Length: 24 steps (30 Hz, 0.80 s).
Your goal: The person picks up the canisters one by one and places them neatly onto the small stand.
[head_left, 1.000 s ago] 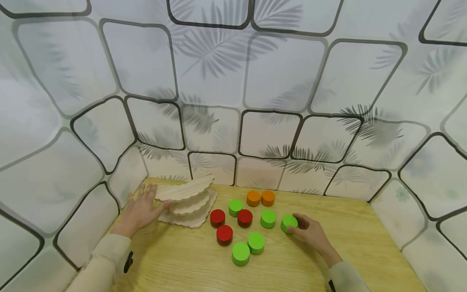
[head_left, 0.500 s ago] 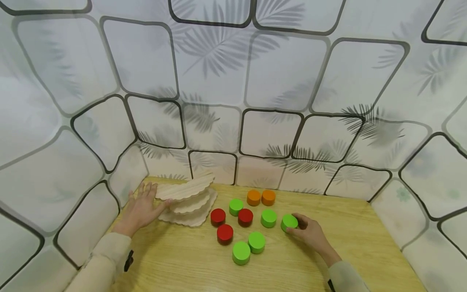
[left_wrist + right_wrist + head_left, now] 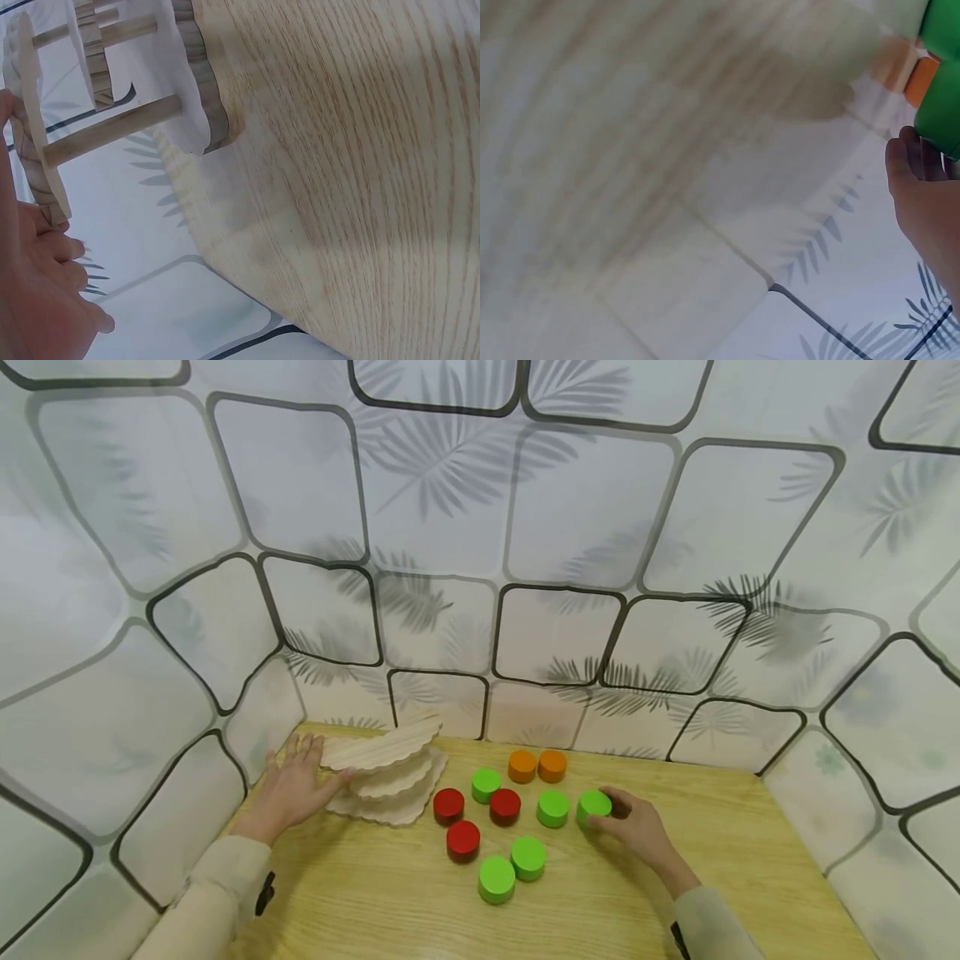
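We judge the green disc (image 3: 594, 804) light, rigid, slick-painted; right hand (image 3: 637, 832) fingers pinch its rim, left hand (image 3: 288, 789) flat against the wooden rack (image 3: 386, 774).

The bench (image 3: 675, 852) is viewed from above and in front by the head camera. It is seen close up, near its surface, by both wrist cameras, the wood grain being shared.

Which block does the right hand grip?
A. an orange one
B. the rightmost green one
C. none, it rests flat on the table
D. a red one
B: in the head view the right hand curls its fingers round the rightmost green block, apart from the red blocks and orange blocks.
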### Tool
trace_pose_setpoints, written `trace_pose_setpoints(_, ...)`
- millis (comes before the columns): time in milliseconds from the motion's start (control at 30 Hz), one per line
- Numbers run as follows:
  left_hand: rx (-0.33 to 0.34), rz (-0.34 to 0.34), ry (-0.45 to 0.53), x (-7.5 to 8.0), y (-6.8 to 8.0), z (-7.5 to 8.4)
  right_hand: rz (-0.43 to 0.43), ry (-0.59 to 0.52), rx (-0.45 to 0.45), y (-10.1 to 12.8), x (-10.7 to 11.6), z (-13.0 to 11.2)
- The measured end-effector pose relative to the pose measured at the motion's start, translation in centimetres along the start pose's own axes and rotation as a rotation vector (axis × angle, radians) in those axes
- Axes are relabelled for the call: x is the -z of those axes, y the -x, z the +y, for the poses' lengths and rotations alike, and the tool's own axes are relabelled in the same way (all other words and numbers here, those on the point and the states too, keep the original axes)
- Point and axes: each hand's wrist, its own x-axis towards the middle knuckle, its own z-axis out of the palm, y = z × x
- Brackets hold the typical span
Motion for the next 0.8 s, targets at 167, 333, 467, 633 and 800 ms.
trace_pose_setpoints(167,-0.009,0.001,0.001,0.2,0.0,0.1,-0.008,-0.015,0.016,-0.5,-0.1,-1.0)
trace_pose_setpoints(333,-0.041,0.015,0.001,0.2,0.0,0.2,-0.019,-0.044,0.052,-1.0,-0.5,-2.2)
trace_pose_setpoints(467,-0.05,0.017,-0.006,0.1,0.1,0.2,-0.026,-0.045,0.085,-1.5,-1.1,-3.2)
trace_pose_setpoints(633,-0.046,0.018,-0.011,0.1,0.1,0.3,-0.045,-0.052,0.125,-2.2,-2.0,-4.7)
trace_pose_setpoints(800,-0.044,0.014,-0.009,0.2,0.1,0.4,-0.075,-0.064,0.146,-2.9,-2.9,-6.5)
